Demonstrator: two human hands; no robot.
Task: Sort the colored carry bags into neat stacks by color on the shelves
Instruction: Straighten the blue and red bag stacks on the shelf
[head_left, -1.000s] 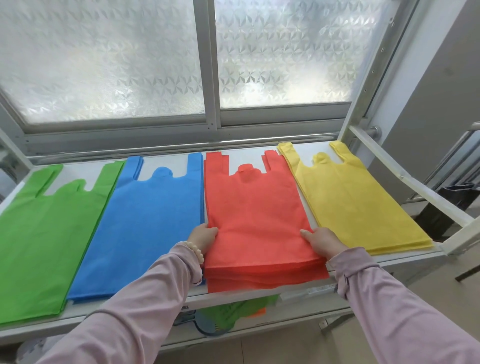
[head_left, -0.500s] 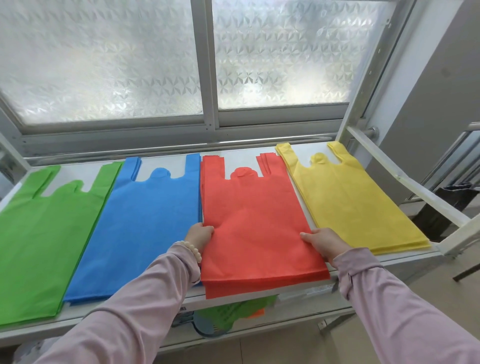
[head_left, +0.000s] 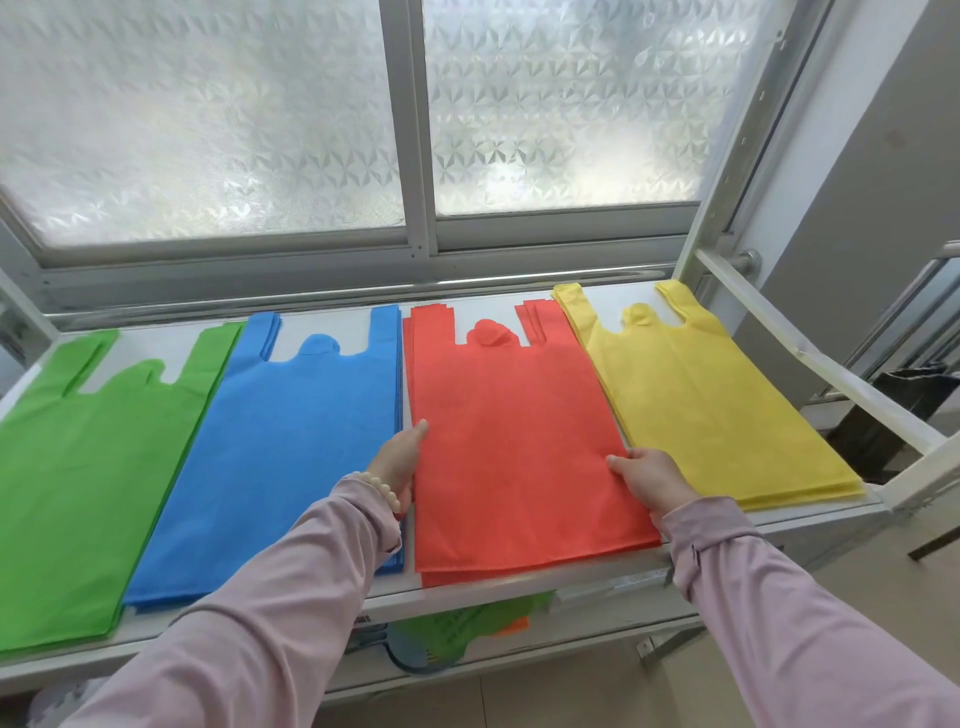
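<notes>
— Why both hands on the red bags (head_left: 519, 441)?
— Squaring them, I'd say. The left hand (head_left: 400, 460) presses flat-fingered against the left edge. The right hand (head_left: 649, 480) has its thumb on top, fingers hidden, grip unclear. The stack lies on the shelf (head_left: 769, 525) between the blue bags (head_left: 291, 441) and yellow bags (head_left: 701, 405).

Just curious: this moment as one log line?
activity: aligning red stack | left hand: left edge | right hand: right edge
</notes>
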